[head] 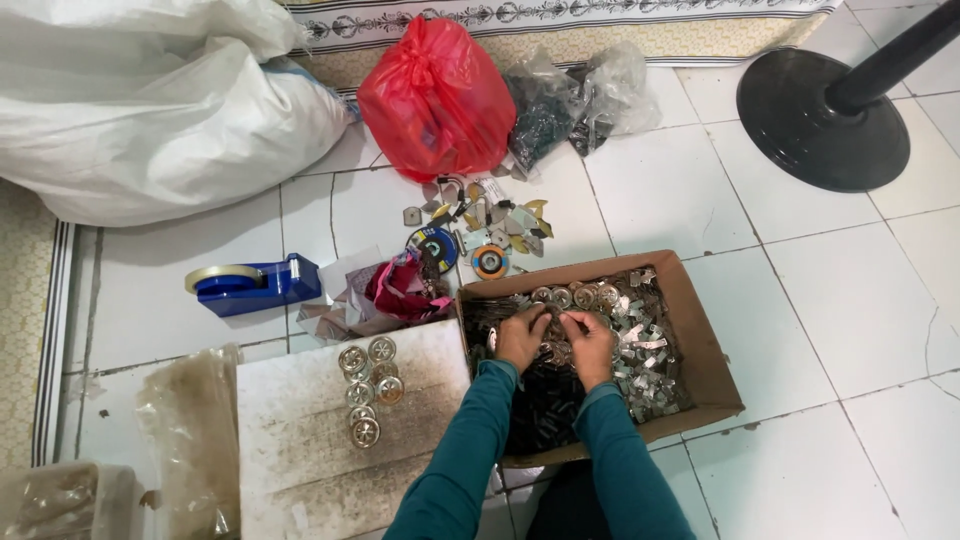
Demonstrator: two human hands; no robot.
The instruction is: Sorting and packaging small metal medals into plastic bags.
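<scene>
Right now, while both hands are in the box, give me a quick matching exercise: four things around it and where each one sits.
Things:
1. red plastic bag
2. blue tape dispenser
3. round metal discs
4. black round stand base

Places:
A. on the worn white board left of the cardboard box
B. top right, on the tiles
C. top centre, beside the clear bags
D. on the floor, above the board's left end

Pairs: 1-C, 2-D, 3-A, 4-B
</scene>
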